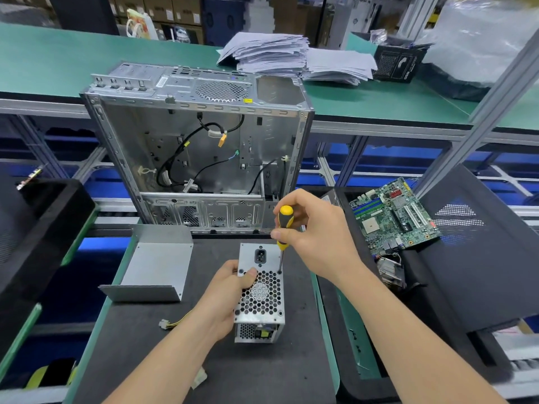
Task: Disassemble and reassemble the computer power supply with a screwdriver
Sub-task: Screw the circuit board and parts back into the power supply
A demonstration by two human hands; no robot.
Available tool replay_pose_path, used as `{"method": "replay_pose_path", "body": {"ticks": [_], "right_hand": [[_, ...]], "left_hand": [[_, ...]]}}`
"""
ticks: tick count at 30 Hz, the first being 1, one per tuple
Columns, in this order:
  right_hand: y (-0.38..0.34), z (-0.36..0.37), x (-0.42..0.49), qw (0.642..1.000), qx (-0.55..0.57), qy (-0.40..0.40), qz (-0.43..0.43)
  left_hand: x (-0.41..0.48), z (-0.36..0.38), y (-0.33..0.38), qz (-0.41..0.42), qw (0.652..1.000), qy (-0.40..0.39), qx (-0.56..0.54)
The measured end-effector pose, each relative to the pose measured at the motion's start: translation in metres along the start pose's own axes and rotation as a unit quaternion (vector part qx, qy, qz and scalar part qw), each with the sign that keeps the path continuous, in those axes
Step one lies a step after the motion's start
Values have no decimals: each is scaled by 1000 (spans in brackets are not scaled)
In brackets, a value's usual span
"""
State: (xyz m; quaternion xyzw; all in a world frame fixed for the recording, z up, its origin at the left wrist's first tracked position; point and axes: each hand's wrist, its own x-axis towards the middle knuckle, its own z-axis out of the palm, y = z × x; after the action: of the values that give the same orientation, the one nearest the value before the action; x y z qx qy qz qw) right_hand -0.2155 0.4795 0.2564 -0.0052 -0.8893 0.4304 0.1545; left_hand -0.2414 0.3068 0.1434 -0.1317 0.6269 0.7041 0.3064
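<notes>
**Driver tip on a grille-side screw: slipping and tipping are the risks**

The power supply [259, 293] stands on end just below the centre of the frame, on a black mat [204, 360], with its honeycomb fan grille and mains socket facing up. The left hand [230, 290] grips its upper left corner, thumb on the grille and fingers wrapped round the side. The right hand [315, 237] has its fingers closed round the yellow and black handle of the screwdriver [284, 225]. The screwdriver is held nearly upright, with its tip at a screw point on the grille's right edge.

Only 1 hand steadies the unit on that narrow end, so a push off its centre line would probably rock it. If the tip jumps out of the screw head, it could skid across the grille toward the left thumb or drop through a hole onto the fan. A freed screw could fall through the grille or be hard to spot on the dark mat.

A bent metal cover [157, 266] lies on the mat to the left of the unit. Above centre, the open computer case [198, 150] holds black cables with white and orange connectors. At right centre, a black tray [344, 199] carries a green motherboard [393, 214] propped on its rim, with a finned metal part [390, 269] below it. In the upper right, a dark box [399, 62] sits beside stacked papers [271, 51]; what is in it cannot be made out
</notes>
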Motion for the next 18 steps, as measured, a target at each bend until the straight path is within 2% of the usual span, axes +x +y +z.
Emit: {"method": "replay_pose_path", "body": {"ticks": [10,14,16,18], "right_hand": [[-4,5,-5,998,-12,52,37],[-6,2,-6,999,-16,29,33],[-7,-6,-7,999,33,33,26],[-6,-18,-10,991,102,83,25]], "left_hand": [[-5,1,3,0,1000,5,7],[-7,1,4,-8,1000,-5,-3],[-7,-1,6,-8,1000,-8,10],[-7,-5,10,21,994,-3,110]]}}
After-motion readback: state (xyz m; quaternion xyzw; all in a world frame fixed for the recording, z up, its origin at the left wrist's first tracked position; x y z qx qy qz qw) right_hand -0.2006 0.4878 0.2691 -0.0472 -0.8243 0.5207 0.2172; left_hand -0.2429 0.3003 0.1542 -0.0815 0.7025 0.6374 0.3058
